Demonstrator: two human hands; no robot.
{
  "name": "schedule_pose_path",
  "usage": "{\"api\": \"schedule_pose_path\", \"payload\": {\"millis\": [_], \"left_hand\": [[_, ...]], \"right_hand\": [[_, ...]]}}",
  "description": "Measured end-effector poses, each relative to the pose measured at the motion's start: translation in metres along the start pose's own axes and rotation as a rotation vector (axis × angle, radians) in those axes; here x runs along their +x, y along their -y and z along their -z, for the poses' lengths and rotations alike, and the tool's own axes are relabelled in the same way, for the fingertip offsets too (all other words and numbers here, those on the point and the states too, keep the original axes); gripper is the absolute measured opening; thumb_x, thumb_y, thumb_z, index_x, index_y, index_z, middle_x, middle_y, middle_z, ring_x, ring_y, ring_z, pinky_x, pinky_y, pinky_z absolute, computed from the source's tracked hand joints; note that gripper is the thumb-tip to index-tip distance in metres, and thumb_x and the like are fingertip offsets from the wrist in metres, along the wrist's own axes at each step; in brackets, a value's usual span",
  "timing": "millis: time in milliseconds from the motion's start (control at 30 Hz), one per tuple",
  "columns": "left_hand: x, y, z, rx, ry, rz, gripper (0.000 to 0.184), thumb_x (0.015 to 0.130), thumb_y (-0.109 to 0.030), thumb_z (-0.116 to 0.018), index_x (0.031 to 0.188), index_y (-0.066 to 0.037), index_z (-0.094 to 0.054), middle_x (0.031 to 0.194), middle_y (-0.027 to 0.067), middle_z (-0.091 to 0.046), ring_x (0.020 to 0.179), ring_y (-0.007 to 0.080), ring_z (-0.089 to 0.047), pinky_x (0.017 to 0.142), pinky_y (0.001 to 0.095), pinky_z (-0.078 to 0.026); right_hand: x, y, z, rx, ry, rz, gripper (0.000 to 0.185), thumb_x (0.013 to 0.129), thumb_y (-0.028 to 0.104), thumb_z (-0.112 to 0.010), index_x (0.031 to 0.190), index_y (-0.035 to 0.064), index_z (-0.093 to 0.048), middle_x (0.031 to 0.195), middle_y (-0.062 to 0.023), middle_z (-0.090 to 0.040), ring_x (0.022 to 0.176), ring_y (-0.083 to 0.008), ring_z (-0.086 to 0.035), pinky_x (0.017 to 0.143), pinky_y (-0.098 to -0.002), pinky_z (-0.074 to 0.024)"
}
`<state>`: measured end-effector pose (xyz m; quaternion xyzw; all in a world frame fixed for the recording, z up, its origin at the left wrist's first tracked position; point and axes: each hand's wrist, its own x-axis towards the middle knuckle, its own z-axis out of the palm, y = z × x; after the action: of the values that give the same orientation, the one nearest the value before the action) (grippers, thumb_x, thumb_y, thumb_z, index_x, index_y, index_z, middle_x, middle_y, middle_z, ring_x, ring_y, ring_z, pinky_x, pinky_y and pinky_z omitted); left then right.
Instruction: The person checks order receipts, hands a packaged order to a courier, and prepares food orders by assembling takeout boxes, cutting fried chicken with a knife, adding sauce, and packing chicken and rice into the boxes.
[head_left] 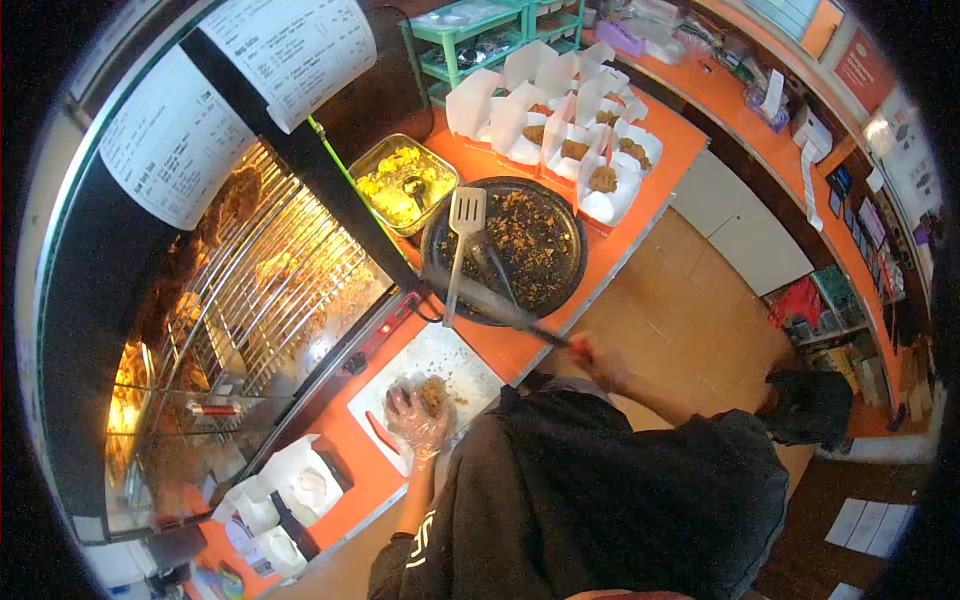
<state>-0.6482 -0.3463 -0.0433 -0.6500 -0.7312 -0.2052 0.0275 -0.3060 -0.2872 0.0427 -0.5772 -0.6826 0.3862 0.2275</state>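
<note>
My left hand [416, 425], in a clear plastic glove, holds a brown piece of fried chicken [434, 396] against the white cutting board [468, 365]. Dark crumbs are scattered over the board beside it. A thin red curved thing [381, 436] lies along the board's left edge; its kind is unclear. My right hand [598, 364], blurred by motion, grips a large knife [500, 308] by its handle. The blade is raised, smeared by motion, and passes in front of the round black pan's near edge. A slotted spatula [467, 212] rests across that pan [575, 245], which contains brown crumbs.
Several open white boxes [603, 205] with rice and fried pieces stand at the far end of the orange counter [660, 160]. A metal tray [437, 163] contains yellow food. Left is a lit glass warming cabinet [270, 270]. More white boxes [310, 485] stand at the near left.
</note>
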Motion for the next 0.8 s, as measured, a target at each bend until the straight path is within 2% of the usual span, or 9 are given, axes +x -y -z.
{"api": "schedule_pose_path", "payload": {"millis": [100,233,367,433,567,633,700,733,800], "left_hand": [[0.001,-0.006,-0.002,0.031,-0.002,0.029,0.069,0.054,-0.041,-0.068,0.112,-0.010,-0.049,0.120,0.0196,-0.036,0.112,0.0426,-0.030,0.090,0.0556,-0.028],[0.002,-0.012,0.006,0.006,0.147,0.160,0.077,0.056,-0.052,-0.067,0.120,-0.014,-0.044,0.127,0.0228,-0.029,0.117,0.0442,-0.023,0.094,0.0578,-0.021],[0.003,-0.004,0.003,0.055,0.277,0.244,0.078,0.059,-0.056,-0.064,0.122,-0.015,-0.042,0.131,0.0246,-0.023,0.121,0.0461,-0.017,0.093,0.0620,-0.016],[-0.001,0.015,-0.013,0.008,0.230,0.089,0.076,0.060,-0.055,-0.064,0.122,-0.017,-0.042,0.133,0.0251,-0.020,0.122,0.0473,-0.014,0.092,0.0630,-0.015],[0.004,0.008,-0.003,-0.010,0.220,0.098,0.072,0.058,-0.052,-0.066,0.118,-0.017,-0.045,0.127,0.0243,-0.027,0.117,0.0457,-0.023,0.093,0.0587,-0.021],[0.004,0.005,0.004,-0.006,0.210,0.112,0.072,0.058,-0.051,-0.066,0.117,-0.016,-0.045,0.126,0.0241,-0.028,0.115,0.0452,-0.025,0.092,0.0588,-0.022],[0.004,0.004,0.003,-0.005,0.213,0.129,0.071,0.058,-0.050,-0.067,0.116,-0.016,-0.046,0.124,0.0240,-0.029,0.114,0.0446,-0.026,0.091,0.0589,-0.023],[0.006,0.008,0.001,-0.005,0.198,0.096,0.070,0.057,-0.050,-0.067,0.115,-0.015,-0.047,0.124,0.0240,-0.030,0.114,0.0446,-0.026,0.091,0.0590,-0.023],[0.008,-0.001,0.011,0.000,0.271,0.131,0.070,0.056,-0.048,-0.069,0.113,-0.014,-0.047,0.124,0.0239,-0.030,0.112,0.0454,-0.027,0.090,0.0594,-0.024]], "right_hand": [[0.024,-0.033,0.032,0.056,-0.385,0.064,0.027,0.082,0.025,-0.053,0.102,0.0075,-0.049,0.089,-0.0167,-0.058,0.082,-0.0321,-0.057,0.068,-0.0389,-0.0441],[0.058,0.020,0.132,-0.572,-0.396,-0.133,0.027,0.082,0.027,-0.050,0.105,0.0133,-0.049,0.082,-0.0150,-0.058,0.079,-0.0346,-0.058,0.067,-0.0434,-0.0453],[0.106,0.062,0.179,-0.921,-0.266,-0.060,0.028,0.080,0.029,-0.051,0.106,0.0196,-0.052,0.090,-0.0096,-0.060,0.080,-0.0309,-0.058,0.066,-0.0432,-0.0455],[0.136,0.070,0.204,-0.900,-0.424,0.006,0.026,0.080,0.026,-0.051,0.105,0.0204,-0.053,0.089,-0.0097,-0.061,0.082,-0.0299,-0.058,0.067,-0.0434,-0.0458],[0.180,0.066,0.311,-1.228,-0.627,-0.005,0.025,0.078,0.029,-0.052,0.099,0.0146,-0.057,0.079,-0.0115,-0.062,0.075,-0.0290,-0.061,0.064,-0.0428,-0.0477],[0.180,0.062,0.377,-1.537,-0.525,-0.098,0.024,0.076,0.028,-0.055,0.090,0.0093,-0.059,0.074,-0.0141,-0.061,0.066,-0.0289,-0.061,0.056,-0.0397,-0.0487],[0.147,0.137,0.387,-1.449,0.063,-0.498,0.022,0.071,0.023,-0.060,0.082,0.0049,-0.059,0.071,-0.0163,-0.060,0.060,-0.0279,-0.061,0.049,-0.0368,-0.0476],[0.142,0.155,0.386,-1.454,0.068,-0.498,0.022,0.071,0.023,-0.060,0.082,0.0049,-0.059,0.071,-0.0163,-0.060,0.060,-0.0279,-0.061,0.049,-0.0368,-0.0476],[0.134,0.169,0.381,-0.977,0.067,-0.528,0.022,0.067,0.010,-0.061,0.089,0.0075,-0.060,0.067,-0.0127,-0.060,0.059,-0.0225,-0.060,0.054,-0.0371,-0.0490]]}}
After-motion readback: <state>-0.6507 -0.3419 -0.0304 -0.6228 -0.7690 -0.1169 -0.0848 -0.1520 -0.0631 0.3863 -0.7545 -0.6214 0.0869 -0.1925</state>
